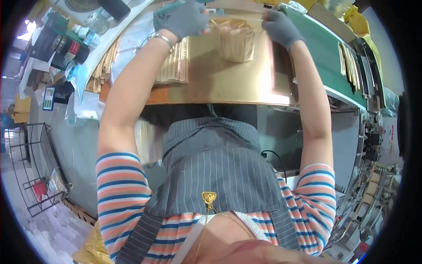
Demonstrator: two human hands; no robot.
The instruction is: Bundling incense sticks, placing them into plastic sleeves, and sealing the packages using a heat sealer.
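Observation:
A bundle of pale tan printed paper pieces (pixel 237 44) stands on the brown work board (pixel 206 90), between my hands. My left hand (pixel 182 21), in a grey glove with bare fingertips, is closed just left of the bundle's top. On the other side my right hand (pixel 283 28), gloved the same way, has its fingertips pinched together, a little apart from the bundle. What either hand holds is too small to make out. Below my left wrist lies a row of flat tan printed strips (pixel 173 66), partly hidden by my forearm.
More tan strips (pixel 104 66) are stacked at the left by clear plastic film. A green mat (pixel 323 57) covers the right side, with upright sheets (pixel 348 66) near its edge. Bottles and a dark flask (pixel 72 47) crowd the left ledge. A wire rack (pixel 33 167) stands lower left.

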